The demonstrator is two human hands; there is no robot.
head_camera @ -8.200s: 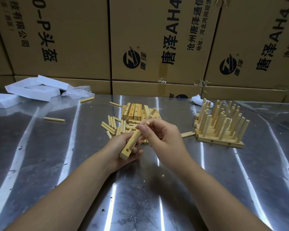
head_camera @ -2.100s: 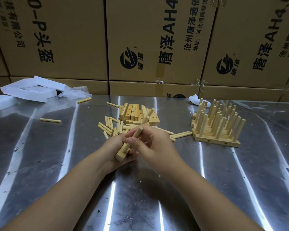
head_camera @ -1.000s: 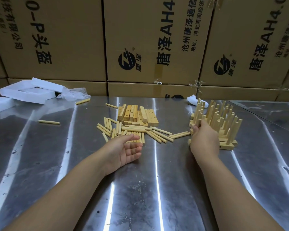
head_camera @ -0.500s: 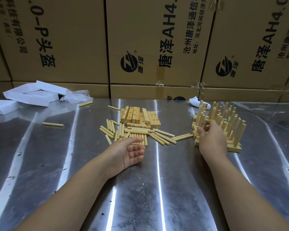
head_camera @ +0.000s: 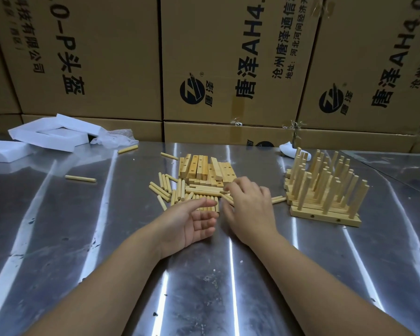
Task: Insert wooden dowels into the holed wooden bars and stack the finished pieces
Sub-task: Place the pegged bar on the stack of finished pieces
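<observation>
A pile of loose wooden dowels [head_camera: 180, 192] lies mid-table, in front of a heap of holed wooden bars [head_camera: 204, 167]. At the right stands the stack of finished pieces [head_camera: 325, 190], bars with dowels sticking up. My left hand [head_camera: 192, 221] rests palm up on the table beside the dowels, fingers relaxed and holding nothing. My right hand [head_camera: 247, 204] hovers palm down over the right end of the dowel pile, its fingertips at the dowels; whether it pinches one is hidden.
The metal table [head_camera: 204, 275] is backed by a wall of cardboard boxes [head_camera: 228, 69]. White foam pieces [head_camera: 46, 137] and a plastic bag [head_camera: 114, 139] lie at the back left. Stray dowels [head_camera: 80, 178] lie at the left. A white object [head_camera: 289, 150] sits behind the stack.
My right hand has left the finished stack and moved left to the dowel pile. The finished piece now stands at the front of the stack. My left hand has stayed in place.
</observation>
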